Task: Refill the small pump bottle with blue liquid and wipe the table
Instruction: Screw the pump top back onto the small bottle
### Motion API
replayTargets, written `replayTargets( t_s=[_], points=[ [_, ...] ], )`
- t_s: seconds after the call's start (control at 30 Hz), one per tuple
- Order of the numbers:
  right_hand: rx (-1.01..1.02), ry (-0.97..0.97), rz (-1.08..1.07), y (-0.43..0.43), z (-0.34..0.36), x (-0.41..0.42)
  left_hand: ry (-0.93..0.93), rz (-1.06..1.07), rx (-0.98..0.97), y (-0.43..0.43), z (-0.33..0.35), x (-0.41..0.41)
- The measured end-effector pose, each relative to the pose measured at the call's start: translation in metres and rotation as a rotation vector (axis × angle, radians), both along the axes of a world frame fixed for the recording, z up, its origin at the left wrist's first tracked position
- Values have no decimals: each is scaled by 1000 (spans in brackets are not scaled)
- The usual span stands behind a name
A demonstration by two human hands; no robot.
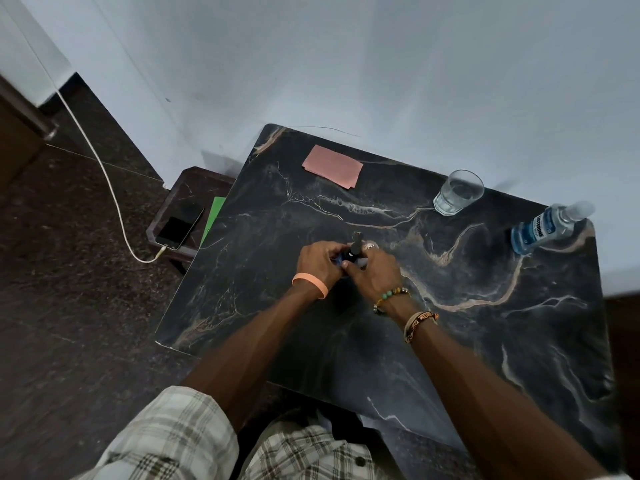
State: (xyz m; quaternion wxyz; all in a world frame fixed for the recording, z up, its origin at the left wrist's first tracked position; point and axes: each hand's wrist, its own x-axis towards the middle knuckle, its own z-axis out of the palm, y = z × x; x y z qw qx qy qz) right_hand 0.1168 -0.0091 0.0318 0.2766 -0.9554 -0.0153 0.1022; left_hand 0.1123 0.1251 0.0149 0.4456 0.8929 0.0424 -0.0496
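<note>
A small pump bottle (355,249) with a dark pump head stands in the middle of the dark marbled table (485,323). Blue shows at its body between my fingers. My left hand (320,261) grips the bottle from the left. My right hand (372,271) holds it from the right, fingers curled round the pump top. Most of the bottle is hidden by both hands. A larger clear bottle of blue liquid (547,227) stands at the table's far right corner. A pink cloth (333,165) lies flat at the far edge.
A clear drinking glass (458,192) stands near the back edge, left of the large bottle. A lower side table to the left carries a phone (180,225) on a white cable and a green sheet (213,216). The wall runs right behind the table.
</note>
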Motion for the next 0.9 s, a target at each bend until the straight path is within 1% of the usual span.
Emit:
replayTargets(
  t_s=[0.1,0.3,0.4,0.5,0.63,0.73,0.83,0.9],
  points=[
    [3,-1,-66,2,1,2,5,21,8,0,0,-1],
    [43,21,-31,0,0,-1,-13,19,21,0,-2,0],
    [91,45,-83,-2,2,-2,-4,-3,31,0,-3,0],
    [186,63,-105,0,3,-3,-5,-3,56,-1,-2,1],
    [256,75,-197,1,1,-2,-11,1,44,0,-2,-1],
    [243,82,-196,3,3,-2,-1,-4,42,1,-4,0],
    [297,104,-200,3,3,-3,-5,-7,22,1,-2,1],
    [269,90,-200,0,2,-3,-3,-4,-5,1,-3,0]
  ],
)
